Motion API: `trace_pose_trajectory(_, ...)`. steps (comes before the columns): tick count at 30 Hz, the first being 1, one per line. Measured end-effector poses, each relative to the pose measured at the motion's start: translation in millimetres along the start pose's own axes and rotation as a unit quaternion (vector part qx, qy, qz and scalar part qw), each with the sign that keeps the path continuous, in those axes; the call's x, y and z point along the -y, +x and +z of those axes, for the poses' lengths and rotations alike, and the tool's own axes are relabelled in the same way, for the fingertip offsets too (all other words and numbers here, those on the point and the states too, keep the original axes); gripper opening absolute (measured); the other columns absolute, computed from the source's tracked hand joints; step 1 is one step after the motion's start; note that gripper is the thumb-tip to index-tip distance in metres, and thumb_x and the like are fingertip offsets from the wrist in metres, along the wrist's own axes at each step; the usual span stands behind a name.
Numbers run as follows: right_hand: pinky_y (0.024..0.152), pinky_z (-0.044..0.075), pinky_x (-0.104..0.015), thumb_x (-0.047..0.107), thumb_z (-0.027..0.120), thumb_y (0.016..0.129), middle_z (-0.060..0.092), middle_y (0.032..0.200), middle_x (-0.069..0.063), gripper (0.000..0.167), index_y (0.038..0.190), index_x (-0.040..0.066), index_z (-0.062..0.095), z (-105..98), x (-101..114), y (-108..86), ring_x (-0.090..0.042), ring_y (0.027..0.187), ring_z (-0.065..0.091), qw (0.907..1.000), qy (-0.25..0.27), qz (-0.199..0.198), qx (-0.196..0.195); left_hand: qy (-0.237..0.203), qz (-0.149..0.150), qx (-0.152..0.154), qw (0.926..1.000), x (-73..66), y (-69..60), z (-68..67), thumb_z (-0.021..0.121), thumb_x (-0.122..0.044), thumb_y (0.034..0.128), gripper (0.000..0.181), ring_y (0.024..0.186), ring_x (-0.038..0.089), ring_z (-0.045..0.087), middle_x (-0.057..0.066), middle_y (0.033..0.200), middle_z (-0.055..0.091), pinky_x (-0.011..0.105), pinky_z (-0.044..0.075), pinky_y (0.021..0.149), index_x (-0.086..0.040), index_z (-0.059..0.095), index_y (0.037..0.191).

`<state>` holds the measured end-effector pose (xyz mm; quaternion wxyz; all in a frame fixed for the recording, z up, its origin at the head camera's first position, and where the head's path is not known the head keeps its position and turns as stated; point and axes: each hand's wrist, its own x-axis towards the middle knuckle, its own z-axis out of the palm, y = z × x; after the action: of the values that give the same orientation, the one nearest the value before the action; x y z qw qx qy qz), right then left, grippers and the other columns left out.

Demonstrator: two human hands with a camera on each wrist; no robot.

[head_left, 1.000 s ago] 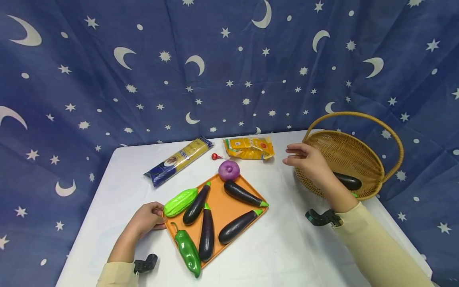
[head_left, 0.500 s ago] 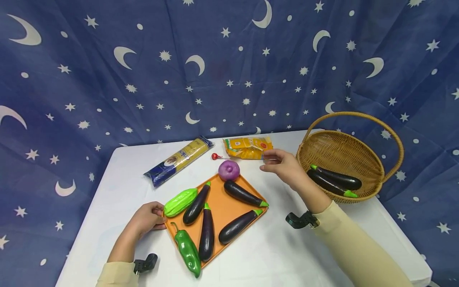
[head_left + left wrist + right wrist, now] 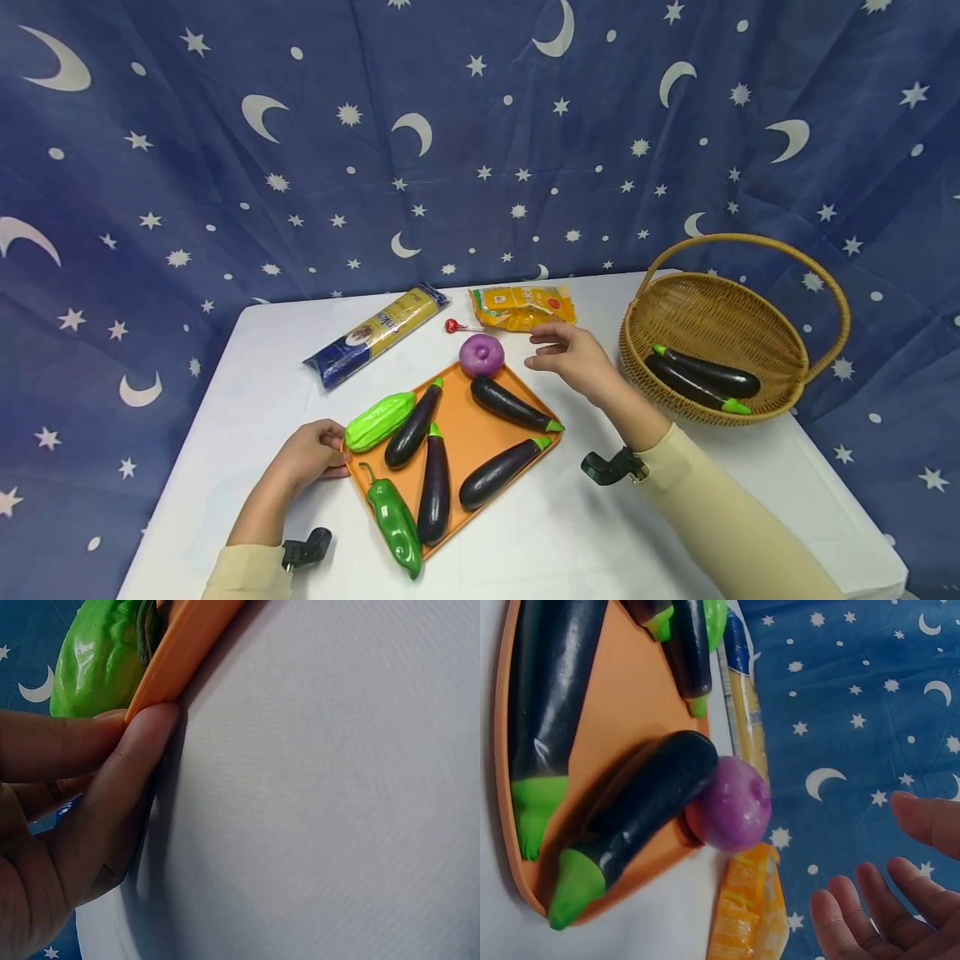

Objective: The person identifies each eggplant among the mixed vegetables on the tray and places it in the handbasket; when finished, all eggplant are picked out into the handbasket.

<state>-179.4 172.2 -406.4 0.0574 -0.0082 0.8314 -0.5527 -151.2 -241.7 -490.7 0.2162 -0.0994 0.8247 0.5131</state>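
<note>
My left hand [image 3: 309, 454] pinches the left corner of an orange tray [image 3: 465, 433] between thumb and fingers; the left wrist view shows its rim [image 3: 176, 664] in that pinch. On the tray lie several dark eggplants [image 3: 495, 473], a light green bitter melon [image 3: 379, 422] beside my left fingers, and a green pepper [image 3: 394, 525] along the near-left edge. A purple onion [image 3: 482, 356] sits at the far corner. My right hand [image 3: 576, 360] hovers right of the onion, fingers apart and holding nothing, as the right wrist view also shows of the hand [image 3: 900, 907].
A wicker basket [image 3: 712, 308] with a tall handle and two eggplants [image 3: 708, 372] inside stands at the right. Behind the tray lie a blue-and-gold pasta packet [image 3: 378, 333], a red lollipop [image 3: 452, 326] and a yellow packet [image 3: 521, 307]. A starry blue curtain [image 3: 480, 125] hangs behind.
My right hand has moved left from the basket, past its rim, toward the onion, uncovering the two eggplants in the basket. My left hand and the tray have stayed in place.
</note>
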Motion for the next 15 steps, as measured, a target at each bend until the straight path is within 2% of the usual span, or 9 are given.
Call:
trace_pose_trajectory(5, 0.094, 0.059, -0.041, 0.011, 0.080, 0.084, 0.064, 0.127, -0.017, 0.053, 0.131, -0.001, 0.060, 9, -4, 1.9, -0.032, 0.112, 0.063, 0.9999, -0.004, -0.002, 0.011, 0.001, -0.002, 0.000, 1.0000, -0.5, -0.8, 0.3, 0.065, 0.015, 0.0853, 0.038, 0.072, 0.019, 0.066, 0.017, 0.096, 0.050, 0.036, 0.065, 0.069, 0.011, 0.054, 0.121)
trace_pose_trajectory(15, 0.092, 0.060, -0.039, 0.010, 0.082, 0.082, 0.064, 0.128, -0.016, 0.049, 0.128, 0.004, 0.063, 28, -9, 3.9, -0.030, 0.110, 0.063, 0.9986, -0.042, 0.025, 0.020, -0.003, 0.000, 0.000, 1.0000, -1.8, -2.4, 0.2, 0.065, 0.016, 0.0849, 0.037, 0.072, 0.020, 0.066, 0.017, 0.096, 0.051, 0.036, 0.065, 0.068, 0.011, 0.054, 0.120)
